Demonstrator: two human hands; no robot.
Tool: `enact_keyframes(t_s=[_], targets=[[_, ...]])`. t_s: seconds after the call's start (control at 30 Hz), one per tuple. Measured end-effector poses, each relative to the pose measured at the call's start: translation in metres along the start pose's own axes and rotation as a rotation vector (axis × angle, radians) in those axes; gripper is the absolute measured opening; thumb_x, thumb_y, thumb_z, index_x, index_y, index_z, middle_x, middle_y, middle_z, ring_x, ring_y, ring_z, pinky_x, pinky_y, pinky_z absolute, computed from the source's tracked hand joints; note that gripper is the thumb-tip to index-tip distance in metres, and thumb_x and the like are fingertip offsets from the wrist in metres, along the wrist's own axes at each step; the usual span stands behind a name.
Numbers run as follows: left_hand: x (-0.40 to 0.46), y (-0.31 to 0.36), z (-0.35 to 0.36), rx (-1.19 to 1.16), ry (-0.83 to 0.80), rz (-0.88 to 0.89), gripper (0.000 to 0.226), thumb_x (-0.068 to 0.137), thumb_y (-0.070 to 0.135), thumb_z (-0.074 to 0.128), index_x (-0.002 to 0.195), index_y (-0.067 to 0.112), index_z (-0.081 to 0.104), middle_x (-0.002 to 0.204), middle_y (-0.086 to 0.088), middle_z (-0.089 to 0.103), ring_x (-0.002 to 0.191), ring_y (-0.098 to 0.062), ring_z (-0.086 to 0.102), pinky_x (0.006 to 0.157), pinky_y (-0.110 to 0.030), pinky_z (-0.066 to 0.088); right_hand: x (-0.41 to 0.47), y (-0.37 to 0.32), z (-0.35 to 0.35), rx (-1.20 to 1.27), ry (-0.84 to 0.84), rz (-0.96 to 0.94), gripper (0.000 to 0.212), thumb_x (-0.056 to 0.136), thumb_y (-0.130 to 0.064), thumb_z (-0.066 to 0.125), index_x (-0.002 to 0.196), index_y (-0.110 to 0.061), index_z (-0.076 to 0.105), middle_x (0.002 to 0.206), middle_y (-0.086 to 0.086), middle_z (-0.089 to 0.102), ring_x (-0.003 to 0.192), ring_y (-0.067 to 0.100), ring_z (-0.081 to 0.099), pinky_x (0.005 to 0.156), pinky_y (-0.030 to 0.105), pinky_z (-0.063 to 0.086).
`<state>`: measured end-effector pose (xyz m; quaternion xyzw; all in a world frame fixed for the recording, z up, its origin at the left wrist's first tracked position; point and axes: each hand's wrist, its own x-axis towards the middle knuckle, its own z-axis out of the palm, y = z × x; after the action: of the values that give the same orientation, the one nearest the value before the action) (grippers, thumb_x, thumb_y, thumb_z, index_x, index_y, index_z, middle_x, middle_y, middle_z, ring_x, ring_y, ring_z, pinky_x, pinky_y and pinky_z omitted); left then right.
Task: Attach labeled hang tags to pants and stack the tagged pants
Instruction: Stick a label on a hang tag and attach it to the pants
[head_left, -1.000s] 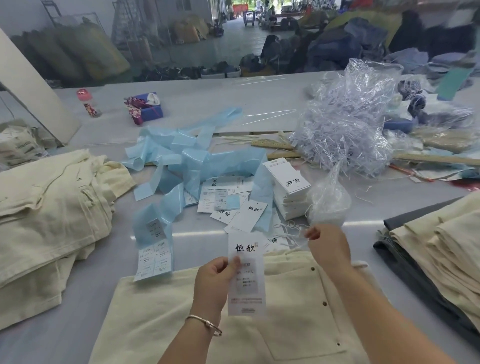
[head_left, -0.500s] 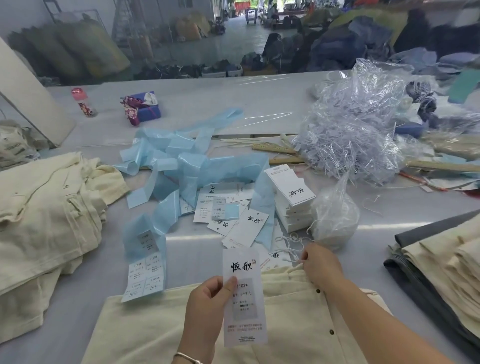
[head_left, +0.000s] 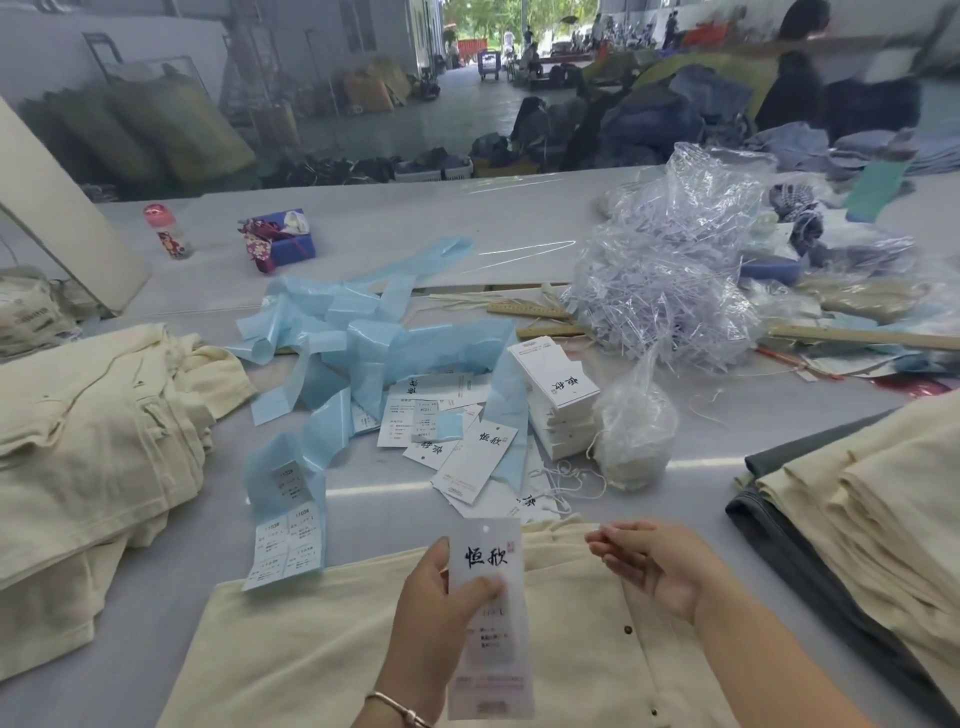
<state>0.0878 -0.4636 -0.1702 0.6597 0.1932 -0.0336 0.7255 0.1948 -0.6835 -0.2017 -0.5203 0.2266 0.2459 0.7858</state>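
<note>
L hand (head_left: 434, 618) holds a tall white paper hang tag w/ black brush characters (head_left: 488, 618) upright, thumb across the tag's front, fingers behind it, clamped on the card. R hand (head_left: 657, 564) is just right of the tag, apart from it, palm turned up-left, fingers loosely extended & close together, gripping nothing visible. Both are over cream cotton pants w/ dark metal buttons (head_left: 311, 649) lying flat at the near edge of the grey table (head_left: 519, 223). Beyond the pants: loose white hang tags (head_left: 475, 460), a stack of white tags (head_left: 558, 402), pale blue plastic backing strips (head_left: 363, 343), a clear bag of white string loops (head_left: 634, 431). Heap of cream pants (head_left: 93, 441) at left; folded cream pants on dark grey ones (head_left: 872, 499) at right.
</note>
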Motion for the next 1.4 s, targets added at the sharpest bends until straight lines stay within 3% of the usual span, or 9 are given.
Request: enact_keyframes(t_s=[0.2,0.37,0.6,0.7,0.8,1.0,1.1,1.27,1.4], targets=[[-0.022,-0.002,0.017,-0.194,-0.101,-0.137,0.012,0.082,0.008,0.067,0.09,0.008,0.076,0.087,-0.02,0.071,0.067,-0.028,0.066,0.057,-0.035,0.054,-0.038,0.0,0.002,0.028,-0.126,-0.004,0.011,0.087,0.008,0.057,0.092,0.004,0.065,0.068,0.014,0.067,0.05,0.016,0.062,0.045,0.021,0.052],[-0.032,-0.001,0.04,-0.53,-0.258,-0.367,0.03,0.082,0.011,0.059,0.104,-0.005,0.072,0.106,-0.026,0.069,0.061,-0.027,0.067,0.053,-0.037,0.055,-0.078,0.014,0.02,-0.291,-0.176,-0.265,0.02,0.084,0.006,0.064,0.075,-0.007,0.076,0.061,0.011,0.062,0.048,0.013,0.048,0.046,0.019,0.037],[-0.033,-0.006,0.053,-0.711,-0.203,-0.36,0.024,0.078,0.012,0.063,0.087,-0.006,0.075,0.073,-0.017,0.07,0.052,-0.024,0.066,0.048,-0.031,0.055,-0.108,0.031,0.018,-0.451,-0.056,-0.556,0.015,0.079,0.003,0.07,0.076,-0.01,0.076,0.057,0.004,0.063,0.044,0.014,0.044,0.044,0.02,0.036],[-0.034,-0.004,0.054,-0.681,-0.221,-0.308,0.021,0.074,0.014,0.066,0.083,-0.003,0.074,0.069,-0.014,0.065,0.052,-0.023,0.063,0.049,-0.03,0.054,-0.11,0.034,0.01,-0.308,0.041,-0.481,0.011,0.079,-0.001,0.071,0.086,-0.009,0.074,0.078,0.006,0.072,0.039,0.016,0.047,0.038,0.018,0.031],[-0.038,-0.001,0.061,-0.547,-0.341,-0.202,0.018,0.078,0.016,0.063,0.082,0.003,0.075,0.07,-0.01,0.065,0.057,-0.019,0.062,0.053,-0.028,0.051,-0.111,0.029,0.01,-0.189,-0.089,-0.244,0.018,0.078,-0.018,0.071,0.093,-0.008,0.076,0.093,0.004,0.074,0.042,0.012,0.043,0.042,0.019,0.026],[-0.045,0.004,0.072,-0.411,-0.459,-0.054,0.023,0.078,0.019,0.065,0.092,0.004,0.076,0.073,-0.008,0.07,0.063,-0.016,0.065,0.06,-0.024,0.051,-0.108,0.028,0.014,-0.119,-0.221,-0.078,0.005,0.073,-0.011,0.073,0.077,-0.012,0.077,0.063,-0.003,0.054,0.048,0.005,0.036,0.048,0.015,0.026],[-0.046,0.001,0.07,-0.352,-0.417,-0.041,0.028,0.079,0.017,0.066,0.1,0.0,0.074,0.08,-0.013,0.07,0.067,-0.018,0.066,0.062,-0.024,0.052,-0.103,0.028,0.014,-0.119,-0.223,-0.061,0.012,0.07,-0.004,0.072,0.082,-0.006,0.075,0.066,0.003,0.056,0.052,0.01,0.041,0.049,0.016,0.031],[-0.048,0.002,0.063,-0.281,-0.368,-0.013,0.029,0.077,0.017,0.068,0.098,-0.001,0.074,0.086,-0.018,0.071,0.072,-0.025,0.068,0.064,-0.029,0.053,-0.107,0.029,0.019,-0.323,-0.297,0.019,0.024,0.056,-0.019,0.069,0.079,-0.015,0.075,0.078,0.006,0.065,0.068,0.018,0.047,0.053,0.024,0.027],[-0.049,0.005,0.057,-0.211,-0.358,0.016,0.026,0.078,0.019,0.065,0.096,0.002,0.075,0.088,-0.017,0.072,0.077,-0.025,0.068,0.066,-0.029,0.053,-0.103,0.036,0.025,-0.247,-0.212,-0.035,0.016,0.072,-0.004,0.062,0.085,-0.01,0.069,0.076,0.012,0.059,0.076,0.024,0.043,0.058,0.026,0.028]])
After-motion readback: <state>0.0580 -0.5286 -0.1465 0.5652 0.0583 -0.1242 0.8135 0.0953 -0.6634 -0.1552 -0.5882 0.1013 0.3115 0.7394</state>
